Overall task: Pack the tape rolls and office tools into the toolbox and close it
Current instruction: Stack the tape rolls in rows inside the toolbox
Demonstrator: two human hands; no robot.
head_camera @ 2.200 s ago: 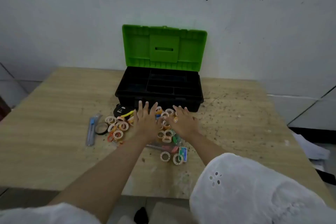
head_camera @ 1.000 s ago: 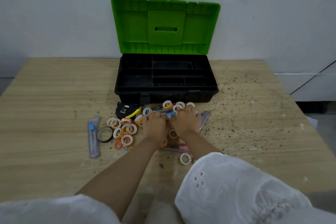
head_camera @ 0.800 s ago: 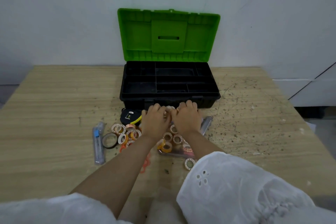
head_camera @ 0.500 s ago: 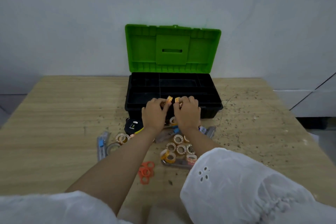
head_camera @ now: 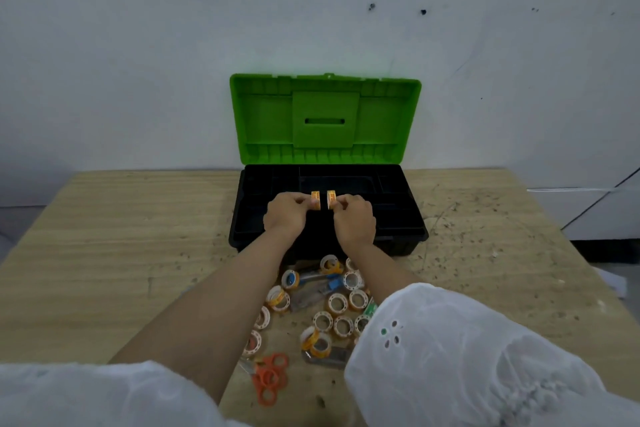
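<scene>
Both hands have travelled from the heap on the table up and over the black plastic toolbox (head_camera: 412,230), which stands open with its bright green lid (head_camera: 325,121) leaning back at the wall. The left hand (head_camera: 287,215) pinches one small orange-and-yellow tape roll (head_camera: 315,200) between thumb and fingertips. The right hand (head_camera: 355,222) pinches a second orange roll (head_camera: 331,199) the same way. The two rolls are held on edge, just beside each other, above the middle compartments of the tray, and are not yet let go.

The packing looks barely begun: the dark compartments that show hold nothing I can make out. Left on the pale wooden table (head_camera: 104,236), near the box's front wall, is the heap of small tape rolls (head_camera: 341,303), with a clear-handled cutter with a blue slider (head_camera: 333,285) among them and orange-handled scissors (head_camera: 270,380) nearest the person. All of that, and shutting the lid, remains.
</scene>
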